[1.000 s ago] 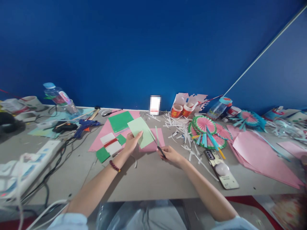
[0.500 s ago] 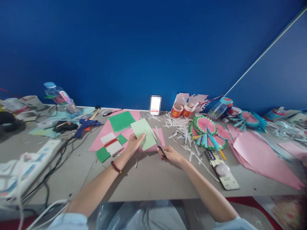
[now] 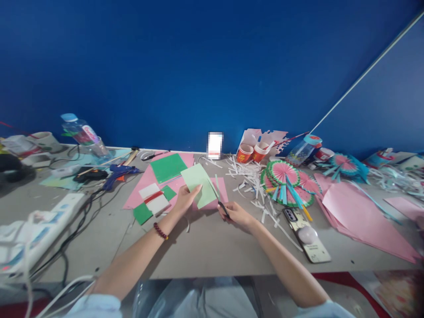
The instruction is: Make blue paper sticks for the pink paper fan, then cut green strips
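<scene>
My left hand (image 3: pixel 187 197) pinches the lower left edge of a light green paper sheet (image 3: pixel 198 180), thumb on top. In my right hand (image 3: pixel 236 214) is a pair of scissors (image 3: pixel 224 209) with dark handles, its blades along the right edge of that sheet. A narrow green strip stands out beside the blades. Beneath the sheet lies pink paper (image 3: pixel 221 187). Left of it are a dark green square (image 3: pixel 168 168), a smaller green piece (image 3: pixel 142 214) and a white block with a red band (image 3: pixel 154 199).
White paper scraps (image 3: pixel 247 170) spread right of centre, near two red paper cups (image 3: pixel 245 153) and watermelon-patterned paper fans (image 3: pixel 285 176). A phone (image 3: pixel 308 236) and pink sheets (image 3: pixel 361 216) lie at the right. A blue glue gun (image 3: pixel 119 173), power strip (image 3: pixel 49 229) and bottle (image 3: pixel 82 132) are at the left.
Almost nothing differs. The light green sheet has shifted very slightly to the right, and both hands keep their grip.
</scene>
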`<state>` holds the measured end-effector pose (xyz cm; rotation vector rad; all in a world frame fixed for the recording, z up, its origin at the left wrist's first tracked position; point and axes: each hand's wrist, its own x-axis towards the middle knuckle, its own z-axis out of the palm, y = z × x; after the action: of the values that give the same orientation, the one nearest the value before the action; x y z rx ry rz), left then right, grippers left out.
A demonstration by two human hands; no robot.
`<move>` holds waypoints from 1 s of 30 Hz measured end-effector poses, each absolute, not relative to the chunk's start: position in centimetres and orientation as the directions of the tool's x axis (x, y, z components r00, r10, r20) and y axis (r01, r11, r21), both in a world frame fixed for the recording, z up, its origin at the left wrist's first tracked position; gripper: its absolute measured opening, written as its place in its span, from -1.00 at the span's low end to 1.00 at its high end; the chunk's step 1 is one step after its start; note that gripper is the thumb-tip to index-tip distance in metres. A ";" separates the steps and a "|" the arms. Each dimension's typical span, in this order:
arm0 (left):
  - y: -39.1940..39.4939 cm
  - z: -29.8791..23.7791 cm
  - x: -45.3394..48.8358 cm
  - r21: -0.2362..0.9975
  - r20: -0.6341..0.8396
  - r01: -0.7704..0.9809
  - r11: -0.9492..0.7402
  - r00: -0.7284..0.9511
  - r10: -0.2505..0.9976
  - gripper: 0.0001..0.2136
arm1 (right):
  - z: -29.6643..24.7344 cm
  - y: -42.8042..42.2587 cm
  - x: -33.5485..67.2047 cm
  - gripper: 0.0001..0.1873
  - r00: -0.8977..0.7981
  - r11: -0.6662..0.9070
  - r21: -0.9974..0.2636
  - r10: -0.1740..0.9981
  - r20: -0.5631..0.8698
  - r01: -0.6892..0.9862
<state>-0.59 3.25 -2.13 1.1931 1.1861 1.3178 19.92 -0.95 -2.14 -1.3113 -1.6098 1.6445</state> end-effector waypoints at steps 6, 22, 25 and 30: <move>3.2 -2.1 -0.6 0.997 0.061 -0.052 -0.064 -0.045 0.997 -0.61 | -2.3 -0.9 19.9 -0.45 -0.414 -0.186 -0.943 0.862 -0.291 0.274; 3.4 -2.6 -0.7 0.996 0.064 -0.053 -0.066 -0.042 0.997 -0.62 | -2.5 -1.0 20.0 -0.46 -0.414 -0.187 -0.944 0.863 -0.291 0.273; 3.4 -2.6 -0.7 0.997 0.060 -0.055 -0.063 -0.044 0.997 -0.62 | -2.6 -0.9 20.0 -0.46 -0.415 -0.182 -0.943 0.862 -0.290 0.280; 3.5 -2.6 -0.7 0.997 0.062 -0.051 -0.064 -0.043 0.997 -0.61 | -2.3 -0.9 20.0 -0.46 -0.418 -0.187 -0.937 0.857 -0.302 0.295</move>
<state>-0.73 3.47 -2.59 1.1967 1.1706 1.3109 20.04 -0.92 -2.29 -1.3329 -1.6272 1.6405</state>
